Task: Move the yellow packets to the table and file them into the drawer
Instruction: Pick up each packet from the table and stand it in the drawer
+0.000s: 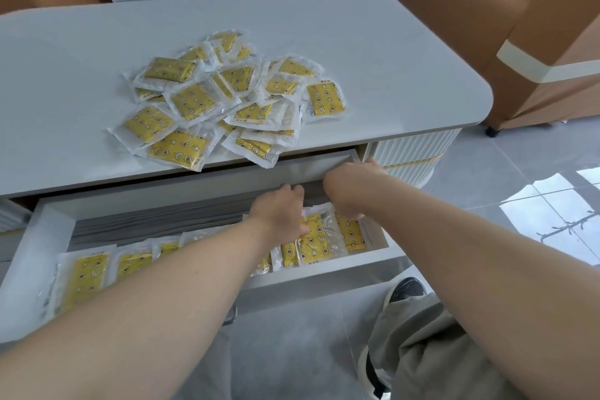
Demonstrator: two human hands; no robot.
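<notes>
Filing step is in hand, roughly mid-task by our read. We still have a loose pile of yellow packets on the table, near its front edge, with a couple overhanging it. The drawer below is pulled out and already holds a row of filed packets standing on edge along its front wall, left end to right end. Both hands are down at the right end of that row. The left hand is on the packets there, thumb against a yellow face. The right hand is just beside it, over the last packets by the drawer's right wall. Fingers on both are curled down into the drawer with tips hidden, so we cannot tell if they pinch a packet or just press the row square. Next move, as we see it: settle this end upright, then reach up to the pile for another packet or small batch and slot it in without tipping the neighbours. Labels: star, moon and flower print on yellow; small dark print on the clear wrapper edges is too small to read, no brand legible.
</notes>
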